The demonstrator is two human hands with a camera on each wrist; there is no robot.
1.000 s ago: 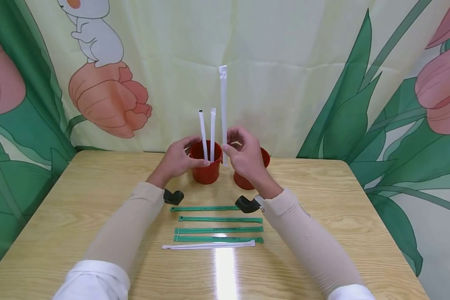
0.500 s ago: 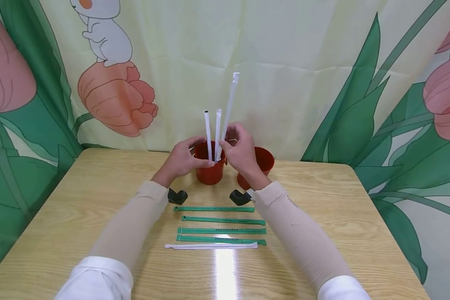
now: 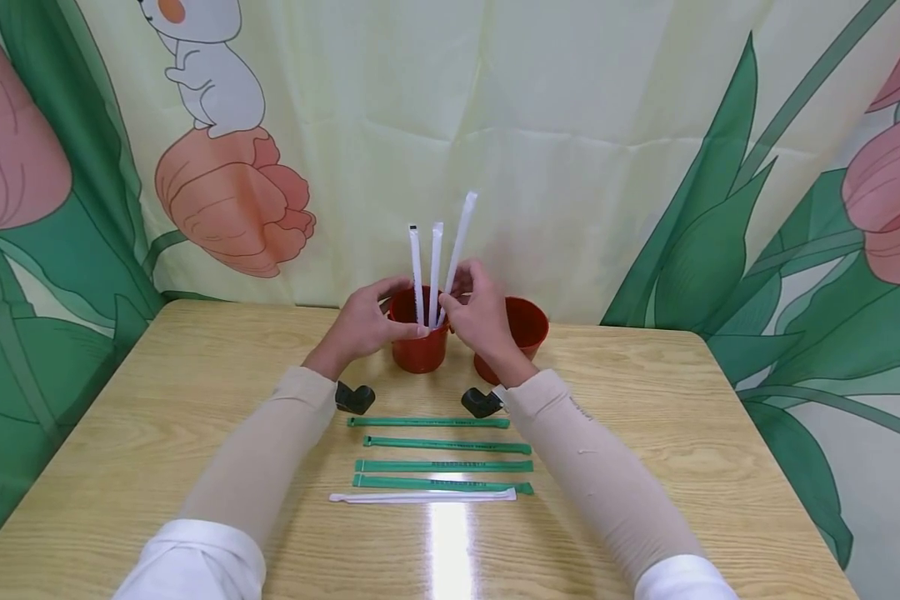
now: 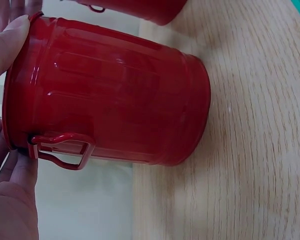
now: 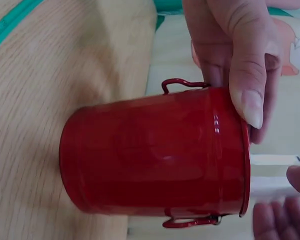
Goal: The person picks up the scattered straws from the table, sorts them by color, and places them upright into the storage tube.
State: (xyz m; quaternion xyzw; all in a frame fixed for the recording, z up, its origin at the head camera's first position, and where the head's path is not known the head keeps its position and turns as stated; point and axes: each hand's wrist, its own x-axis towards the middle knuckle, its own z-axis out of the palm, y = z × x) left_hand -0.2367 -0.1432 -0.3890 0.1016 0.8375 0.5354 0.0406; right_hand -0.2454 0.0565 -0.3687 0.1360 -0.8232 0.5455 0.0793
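1 white straw [image 3: 461,232] (tilted, pinched) juts above right grip [image 3: 480,312].

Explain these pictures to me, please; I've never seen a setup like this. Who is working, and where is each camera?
There is no machine: a person works bare-handed. One camera is worn on the head; the other two, one on each wrist, see the scene turned sideways. The left hand grips the rim of an upright red bucket, in which two white wrapped straws stand. The right hand pinches a third white straw, tilted, its lower end inside the bucket's mouth. A second red bucket stands to the right. On the wooden table, nearer the person, lie four green wrapped straws and another white straw.
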